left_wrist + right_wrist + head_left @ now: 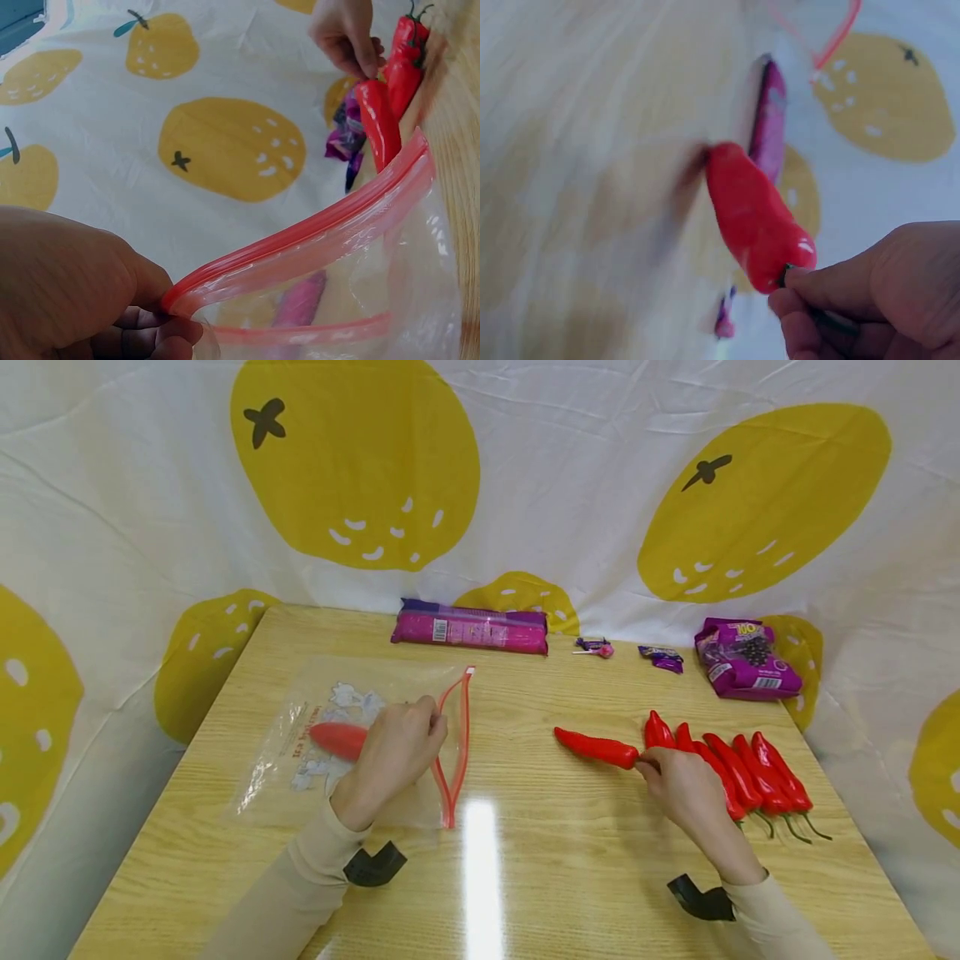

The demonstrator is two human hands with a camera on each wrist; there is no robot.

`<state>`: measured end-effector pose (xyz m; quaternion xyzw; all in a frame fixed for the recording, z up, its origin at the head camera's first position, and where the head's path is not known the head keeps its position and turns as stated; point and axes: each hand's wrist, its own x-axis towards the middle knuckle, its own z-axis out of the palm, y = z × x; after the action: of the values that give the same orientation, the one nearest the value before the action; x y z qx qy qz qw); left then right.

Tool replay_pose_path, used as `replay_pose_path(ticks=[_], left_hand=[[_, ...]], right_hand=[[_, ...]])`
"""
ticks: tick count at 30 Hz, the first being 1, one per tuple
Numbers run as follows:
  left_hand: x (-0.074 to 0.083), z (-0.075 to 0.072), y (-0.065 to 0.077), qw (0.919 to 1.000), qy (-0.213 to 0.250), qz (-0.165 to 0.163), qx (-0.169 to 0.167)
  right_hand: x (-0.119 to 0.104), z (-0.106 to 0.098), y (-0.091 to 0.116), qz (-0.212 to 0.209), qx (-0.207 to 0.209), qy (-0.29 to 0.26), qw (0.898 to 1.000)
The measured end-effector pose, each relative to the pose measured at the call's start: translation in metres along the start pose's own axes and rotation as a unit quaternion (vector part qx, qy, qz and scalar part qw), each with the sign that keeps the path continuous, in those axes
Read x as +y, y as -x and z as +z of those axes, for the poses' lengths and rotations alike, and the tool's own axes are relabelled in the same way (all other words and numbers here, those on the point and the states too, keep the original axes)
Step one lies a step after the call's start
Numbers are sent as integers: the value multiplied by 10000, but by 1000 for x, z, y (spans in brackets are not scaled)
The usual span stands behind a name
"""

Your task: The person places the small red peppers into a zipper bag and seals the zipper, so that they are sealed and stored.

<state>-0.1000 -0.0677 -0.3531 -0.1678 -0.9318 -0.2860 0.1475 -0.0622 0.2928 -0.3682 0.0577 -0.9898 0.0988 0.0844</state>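
Our left hand (397, 739) pinches clear plastic red-zip bag (307, 777), likely holding it open; right of bag, right hand (686, 785) pinches long red pepper (597, 748) by stem (835, 322).

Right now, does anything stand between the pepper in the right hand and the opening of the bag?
Nothing visible does: only tabletop lies between the held pepper and the open mouth of the bag, whose red rim the left hand pinches.
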Motion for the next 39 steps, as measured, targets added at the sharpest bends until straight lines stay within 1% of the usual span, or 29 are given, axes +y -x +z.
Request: replay_pose_path(ticks=[4, 8, 10, 12, 14, 18, 21, 25, 28, 30, 33, 36, 39], left_hand=[[0, 0, 0, 10000, -2, 45, 27], [1, 2, 0, 10000, -11, 43, -28], [1, 2, 0, 10000, -7, 59, -64], [2, 2, 0, 9999, -21, 84, -108], [3, 2, 0, 9998, -26, 104, -149], [3, 2, 1, 9997, -74, 117, -189], [4, 2, 1, 9997, -94, 107, -192], [4, 2, 0, 9997, -56, 138, -181], [4, 2, 0, 9997, -38, 181, -150], [4, 1, 0, 9997, -59, 219, -109], [3, 1, 0, 9996, -50, 256, -63], [2, 1, 0, 9996, -30, 294, -13], [2, 1, 0, 9996, -4, 281, 20]], right_hand=[[-32, -3, -12, -413, 243, -701, 9964], [-69, -3, -24, -833, 491, -1398, 9854], [-86, 2, -30, -1079, 625, -1609, 9791], [-102, 11, -36, -1351, 755, -1665, 9738], [-115, 22, -41, -1598, 839, -1587, 9707], [-136, 46, -48, -1907, 743, -1150, 9721], [-146, 59, -50, -2025, 648, -723, 9745], [-157, 67, -56, -2108, 596, -234, 9754], [-166, 71, -63, -2257, 399, -155, 9732], [-174, 74, -67, -2397, 260, -261, 9702], [-185, 78, -73, -2517, 217, -358, 9669], [-194, 84, -77, -2464, 203, -212, 9687], [-201, 90, -81, -2322, 37, -12, 9727]])
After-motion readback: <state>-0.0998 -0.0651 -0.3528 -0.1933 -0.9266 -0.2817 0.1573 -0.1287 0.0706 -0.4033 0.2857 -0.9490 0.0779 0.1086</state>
